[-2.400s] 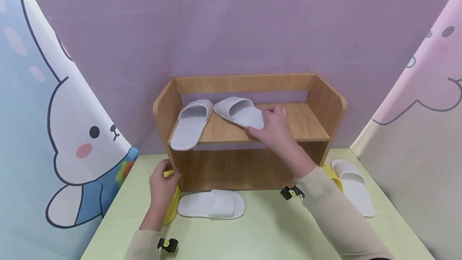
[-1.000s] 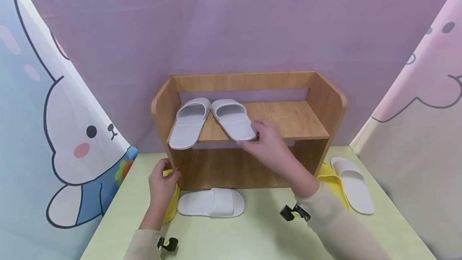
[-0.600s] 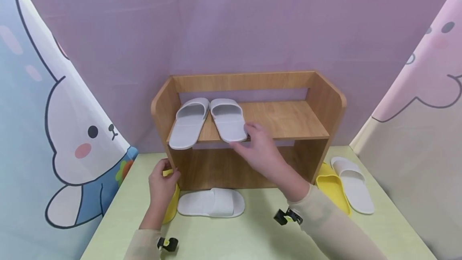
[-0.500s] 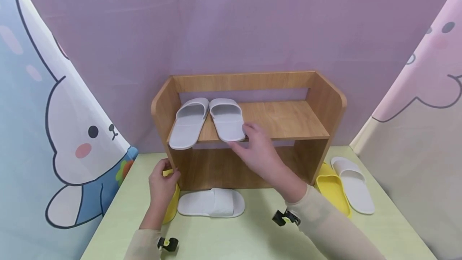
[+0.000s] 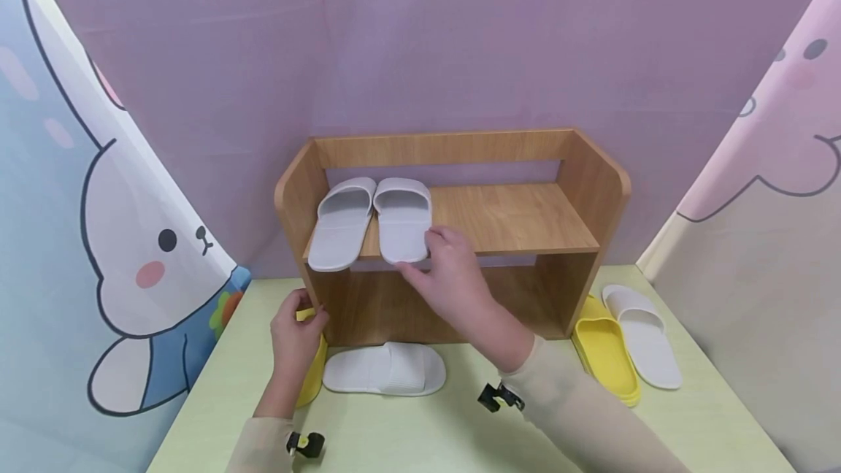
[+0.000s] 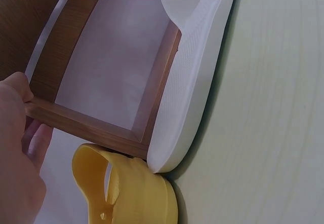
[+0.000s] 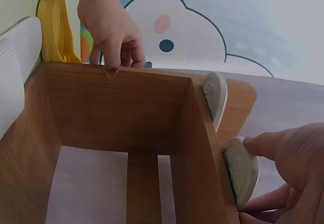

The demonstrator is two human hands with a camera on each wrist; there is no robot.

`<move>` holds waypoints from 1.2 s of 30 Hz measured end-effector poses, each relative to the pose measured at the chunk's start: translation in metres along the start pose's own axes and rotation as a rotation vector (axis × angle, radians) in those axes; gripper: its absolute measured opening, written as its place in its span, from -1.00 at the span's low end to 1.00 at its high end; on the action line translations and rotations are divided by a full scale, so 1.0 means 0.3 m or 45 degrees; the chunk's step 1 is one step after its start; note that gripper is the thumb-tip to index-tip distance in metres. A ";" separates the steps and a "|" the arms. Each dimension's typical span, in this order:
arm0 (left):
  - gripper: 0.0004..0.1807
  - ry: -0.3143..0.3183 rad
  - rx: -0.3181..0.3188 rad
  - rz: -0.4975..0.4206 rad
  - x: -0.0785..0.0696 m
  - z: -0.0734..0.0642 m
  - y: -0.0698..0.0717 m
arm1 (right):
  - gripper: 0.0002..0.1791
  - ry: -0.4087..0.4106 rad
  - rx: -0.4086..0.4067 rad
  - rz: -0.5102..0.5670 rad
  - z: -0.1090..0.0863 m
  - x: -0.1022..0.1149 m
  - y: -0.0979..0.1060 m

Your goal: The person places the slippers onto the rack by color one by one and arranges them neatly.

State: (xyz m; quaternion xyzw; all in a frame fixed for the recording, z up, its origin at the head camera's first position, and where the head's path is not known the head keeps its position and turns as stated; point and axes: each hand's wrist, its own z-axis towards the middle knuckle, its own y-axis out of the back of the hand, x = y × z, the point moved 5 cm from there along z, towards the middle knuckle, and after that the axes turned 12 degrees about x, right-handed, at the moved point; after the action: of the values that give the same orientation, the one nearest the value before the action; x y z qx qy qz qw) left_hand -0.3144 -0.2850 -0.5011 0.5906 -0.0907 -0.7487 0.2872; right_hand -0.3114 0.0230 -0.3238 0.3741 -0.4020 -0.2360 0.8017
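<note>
A two-tier wooden shoe rack (image 5: 512, 219) stands against the purple backdrop. Two white slippers lie side by side on its upper shelf, toes to the back. My right hand (image 5: 452, 276) pinches the heel of the right-hand slipper (image 5: 404, 228), thumb at the heel end and fingers along the right edge. Beside it lies the left-hand slipper (image 5: 342, 228), angled slightly outward. My left hand (image 5: 297, 331) grips the front edge of the rack's left side panel; in the right wrist view its thumb lies on the inner face, fingers outside. Both heels reach the shelf's front edge.
On the pale green table (image 5: 420, 436), a white slipper (image 5: 384, 369) lies sideways before the rack. A yellow slipper (image 5: 315, 378) stands at the left, partly behind my left hand. Right of the rack lie another yellow slipper (image 5: 606, 356) and a white one (image 5: 642, 338).
My right hand has lowered the right-hand slipper's heel and swung it left, so it now points nearly straight back, close beside the other. My left hand keeps its grip on the rack.
</note>
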 end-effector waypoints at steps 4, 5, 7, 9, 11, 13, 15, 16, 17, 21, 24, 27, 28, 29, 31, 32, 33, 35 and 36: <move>-0.61 0.002 0.000 -0.001 -0.002 -0.001 -0.001 | -0.35 -0.007 -0.007 -0.046 0.009 0.005 -0.021; -0.62 0.003 0.000 -0.001 -0.002 -0.001 -0.001 | -0.34 -0.014 -0.005 -0.053 0.010 0.006 -0.025; -0.62 0.006 0.002 -0.002 -0.004 -0.001 -0.002 | -0.32 -0.022 -0.006 -0.070 0.010 0.008 -0.032; -0.62 0.006 0.004 -0.002 -0.004 0.000 -0.002 | -0.30 -0.026 -0.011 -0.086 0.008 0.011 -0.035; -0.62 0.006 0.005 0.001 -0.005 0.000 -0.001 | -0.28 -0.029 -0.013 -0.090 0.007 0.013 -0.038; -0.62 0.004 0.003 0.007 -0.007 -0.001 -0.001 | -0.26 -0.027 -0.017 -0.097 0.005 0.014 -0.039; -0.63 0.001 0.001 0.010 -0.008 -0.002 -0.001 | -0.26 -0.026 -0.018 -0.096 0.004 0.014 -0.040; -0.63 0.000 -0.001 0.011 -0.009 -0.002 0.000 | -0.25 -0.026 -0.018 -0.096 0.003 0.014 -0.042; -0.63 -0.002 -0.004 0.013 -0.010 -0.002 0.001 | -0.25 -0.026 -0.019 -0.096 0.003 0.014 -0.042; -0.63 -0.012 -0.007 0.014 -0.011 -0.001 0.002 | -0.25 -0.020 -0.028 -0.089 0.001 0.011 -0.044; -0.63 -0.014 -0.008 0.015 -0.010 0.000 0.001 | -0.26 -0.009 -0.039 -0.076 -0.001 0.007 -0.044; -0.64 -0.020 -0.015 0.017 -0.011 0.000 0.001 | -0.26 0.008 -0.053 -0.055 -0.004 0.002 -0.040; -0.64 -0.023 -0.017 0.017 -0.012 0.000 0.001 | -0.26 0.011 -0.054 -0.047 -0.006 0.000 -0.039; -0.64 -0.027 -0.019 0.014 -0.013 0.000 0.001 | -0.25 0.014 -0.056 -0.039 -0.008 -0.002 -0.037; -0.65 -0.031 -0.024 0.016 -0.014 -0.001 0.002 | -0.25 0.019 -0.057 -0.024 -0.013 -0.007 -0.032; -0.65 -0.030 -0.024 0.017 -0.014 -0.001 0.001 | -0.25 0.021 -0.056 -0.017 -0.016 -0.009 -0.028; -0.65 -0.029 -0.025 0.018 -0.014 -0.001 0.001 | -0.26 0.025 -0.055 -0.010 -0.019 -0.011 -0.025; -0.65 -0.027 -0.025 0.022 -0.012 -0.001 0.001 | -0.28 0.050 -0.068 0.004 -0.027 -0.016 -0.016; -0.65 -0.023 -0.026 0.027 -0.012 -0.001 0.001 | -0.29 0.059 -0.075 0.010 -0.033 -0.019 -0.009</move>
State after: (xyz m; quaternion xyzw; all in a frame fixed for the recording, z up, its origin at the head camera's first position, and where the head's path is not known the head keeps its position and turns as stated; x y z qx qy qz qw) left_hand -0.3134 -0.2833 -0.4981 0.5797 -0.0920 -0.7518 0.3004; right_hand -0.3067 0.0294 -0.3326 0.3540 -0.3774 -0.2360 0.8225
